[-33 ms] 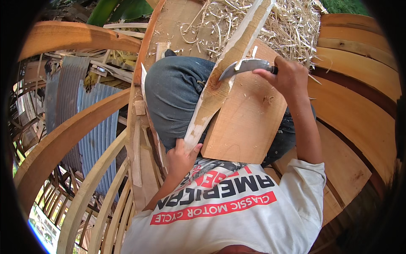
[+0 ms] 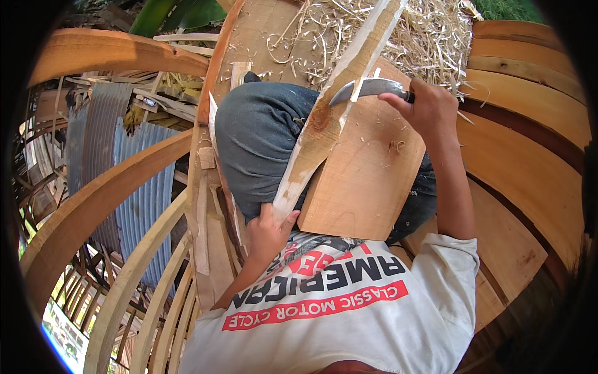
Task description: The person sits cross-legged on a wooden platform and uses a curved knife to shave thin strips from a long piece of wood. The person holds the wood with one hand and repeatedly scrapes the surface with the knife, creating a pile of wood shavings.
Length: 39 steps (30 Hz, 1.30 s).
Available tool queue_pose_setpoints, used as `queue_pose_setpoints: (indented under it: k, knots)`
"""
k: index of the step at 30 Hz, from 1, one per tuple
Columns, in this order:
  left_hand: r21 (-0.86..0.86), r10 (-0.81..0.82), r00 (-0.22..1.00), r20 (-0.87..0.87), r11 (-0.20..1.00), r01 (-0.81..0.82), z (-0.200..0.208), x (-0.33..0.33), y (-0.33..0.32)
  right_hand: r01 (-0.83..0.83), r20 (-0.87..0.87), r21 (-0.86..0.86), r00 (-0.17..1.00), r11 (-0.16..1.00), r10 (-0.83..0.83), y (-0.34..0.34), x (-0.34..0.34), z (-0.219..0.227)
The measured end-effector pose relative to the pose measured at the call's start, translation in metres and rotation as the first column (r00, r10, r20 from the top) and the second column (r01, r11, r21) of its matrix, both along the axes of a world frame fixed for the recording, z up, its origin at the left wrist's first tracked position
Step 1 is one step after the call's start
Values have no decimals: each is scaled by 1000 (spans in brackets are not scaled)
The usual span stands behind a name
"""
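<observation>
Curved-blade knife (image 2: 381,86) at a wooden strip (image 2: 318,128).
Your right hand (image 2: 433,111) clasps the knife's handle, the blade across the strip to its left; your left hand (image 2: 268,234) grips the strip's near end, a wooden board (image 2: 367,171) between both grips.

Right fingers (image 2: 426,93) fisted, left fingers (image 2: 266,215) curled

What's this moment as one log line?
left hand: grips wooden strip, near end | right hand: holds curved knife, blade at strip's edge
</observation>
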<state>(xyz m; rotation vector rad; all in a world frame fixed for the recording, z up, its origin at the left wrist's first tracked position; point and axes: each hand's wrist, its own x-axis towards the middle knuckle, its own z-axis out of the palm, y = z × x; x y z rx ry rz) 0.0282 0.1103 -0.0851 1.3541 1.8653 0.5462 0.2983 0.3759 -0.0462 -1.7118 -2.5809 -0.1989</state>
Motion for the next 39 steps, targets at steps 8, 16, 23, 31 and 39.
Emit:
queue_pose_setpoints:
  k: [8, 16, 23, 31, 39]
  knots:
    - [9, 0, 1000, 0, 1000, 0, 2, 0, 3, 75, 41, 44, 996, 996, -76, 39, 4, -4]
    - [-48, -71, 997, 5, 996, 71, -3, -7, -1, 655, -231, -117, 713, 747, -662, 158, 107, 18]
    - [-65, -71, 995, -72, 996, 66, -6, -4, -6, 554, -346, -261, 711, 791, -612, 111, 116, 11]
    - [10, -22, 987, 160, 1000, 21, 2, -7, 3, 128, -389, -240, 896, 962, -216, -44, 2, 10]
    - [-37, -3, 996, 87, 999, 7, 8, -2, 5, 42, -212, 21, 977, 999, -36, 21, 4, -5]
